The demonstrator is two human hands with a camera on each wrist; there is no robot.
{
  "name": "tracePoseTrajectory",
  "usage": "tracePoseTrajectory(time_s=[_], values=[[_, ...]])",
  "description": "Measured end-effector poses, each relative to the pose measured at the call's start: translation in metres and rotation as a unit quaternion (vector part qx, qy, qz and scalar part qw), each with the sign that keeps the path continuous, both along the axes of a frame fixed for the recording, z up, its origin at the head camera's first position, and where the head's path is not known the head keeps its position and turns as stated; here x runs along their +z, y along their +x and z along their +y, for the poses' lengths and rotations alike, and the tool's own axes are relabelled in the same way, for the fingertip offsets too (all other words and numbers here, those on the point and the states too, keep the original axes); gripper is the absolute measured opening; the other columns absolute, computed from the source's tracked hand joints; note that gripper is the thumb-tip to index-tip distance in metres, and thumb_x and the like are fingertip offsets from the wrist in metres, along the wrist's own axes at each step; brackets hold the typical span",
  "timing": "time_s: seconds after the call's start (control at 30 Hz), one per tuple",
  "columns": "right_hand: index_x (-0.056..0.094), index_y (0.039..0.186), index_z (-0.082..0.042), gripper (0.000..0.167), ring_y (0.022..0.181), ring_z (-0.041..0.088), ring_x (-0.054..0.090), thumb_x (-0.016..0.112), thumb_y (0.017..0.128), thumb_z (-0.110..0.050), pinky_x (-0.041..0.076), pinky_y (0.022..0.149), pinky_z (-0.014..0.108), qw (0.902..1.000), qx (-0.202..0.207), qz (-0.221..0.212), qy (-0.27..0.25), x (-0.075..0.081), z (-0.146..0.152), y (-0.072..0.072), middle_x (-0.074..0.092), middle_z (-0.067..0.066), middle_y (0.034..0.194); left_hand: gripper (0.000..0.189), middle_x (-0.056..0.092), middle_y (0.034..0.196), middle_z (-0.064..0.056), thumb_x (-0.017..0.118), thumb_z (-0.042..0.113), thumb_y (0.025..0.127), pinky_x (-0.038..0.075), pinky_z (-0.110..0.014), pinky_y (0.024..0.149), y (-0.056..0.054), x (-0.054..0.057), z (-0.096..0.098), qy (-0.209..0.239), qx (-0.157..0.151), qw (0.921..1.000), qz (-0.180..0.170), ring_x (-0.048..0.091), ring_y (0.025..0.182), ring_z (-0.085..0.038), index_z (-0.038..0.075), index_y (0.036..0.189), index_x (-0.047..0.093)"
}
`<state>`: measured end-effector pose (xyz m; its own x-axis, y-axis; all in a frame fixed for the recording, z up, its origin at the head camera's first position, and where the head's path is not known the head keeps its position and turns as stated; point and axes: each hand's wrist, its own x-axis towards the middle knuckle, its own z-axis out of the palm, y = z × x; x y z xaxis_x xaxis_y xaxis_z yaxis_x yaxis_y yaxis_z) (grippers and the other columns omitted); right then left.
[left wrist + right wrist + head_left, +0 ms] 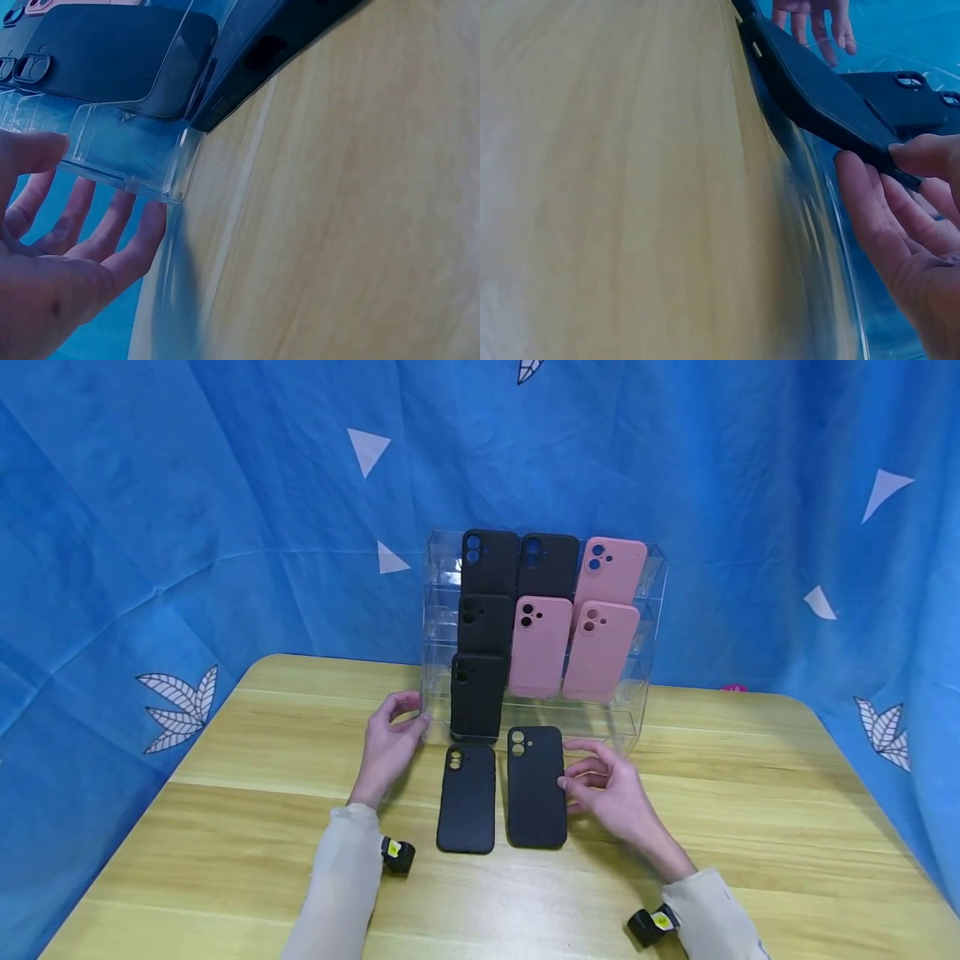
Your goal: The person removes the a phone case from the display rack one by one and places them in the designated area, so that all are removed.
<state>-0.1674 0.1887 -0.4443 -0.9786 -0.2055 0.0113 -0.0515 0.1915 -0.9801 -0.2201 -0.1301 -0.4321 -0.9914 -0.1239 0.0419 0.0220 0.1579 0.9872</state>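
Note:
My right hand (611,793) pinches the right edge of a black phone case (537,789), thumb on its face and fingers beneath. In the right wrist view this case (817,97) slants up from the tabletop. Another black phone case (467,802) lies just left of it, camera cutouts toward the rack. My left hand (390,743) is at the lower left side of a clear tiered rack (558,720). Its extended fingers rest along the rack's side in the left wrist view, the thumb (37,150) near the front edge.
Several black cases (480,693) stand in the rack's left part, with pink cases (540,647) in the middle and right. The rack is at the back of the wooden table (262,827), before a blue curtain (262,485).

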Motion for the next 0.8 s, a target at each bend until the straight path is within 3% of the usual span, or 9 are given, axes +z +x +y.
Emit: tracePoseTrajectory(time_s=[0.47, 0.8], values=[[0.053, 0.14, -0.007, 0.05, 0.079, 0.02, 0.07, 0.065, 0.093, 0.005, 0.065, 0.065, 0.043, 0.9974, 0.025, -0.05, 0.046, -0.0027, -0.0018, 0.002, 0.066, 0.023, 0.105, 0.035, 0.061, 0.134, -0.015, 0.066, 0.009, 0.097, 0.06, -0.039, 0.088, -0.0009, -0.0009, -0.0008, -0.002, 0.002, 1.0, 0.005, 0.067, 0.119, -0.036, 0.007, 0.131, 0.058], [0.051, 0.142, -0.001, 0.05, 0.081, 0.019, 0.069, 0.063, 0.094, 0.006, 0.065, 0.065, 0.044, 0.995, 0.043, -0.081, 0.04, -0.0007, -0.0045, 0.0025, 0.063, 0.021, 0.106, 0.035, 0.061, 0.134, -0.015, 0.066, 0.009, 0.097, 0.06, -0.036, 0.084, -0.0007, -0.0012, -0.0009, 0.004, -0.001, 1.0, 0.003, 0.067, 0.119, -0.036, 0.008, 0.131, 0.058]])
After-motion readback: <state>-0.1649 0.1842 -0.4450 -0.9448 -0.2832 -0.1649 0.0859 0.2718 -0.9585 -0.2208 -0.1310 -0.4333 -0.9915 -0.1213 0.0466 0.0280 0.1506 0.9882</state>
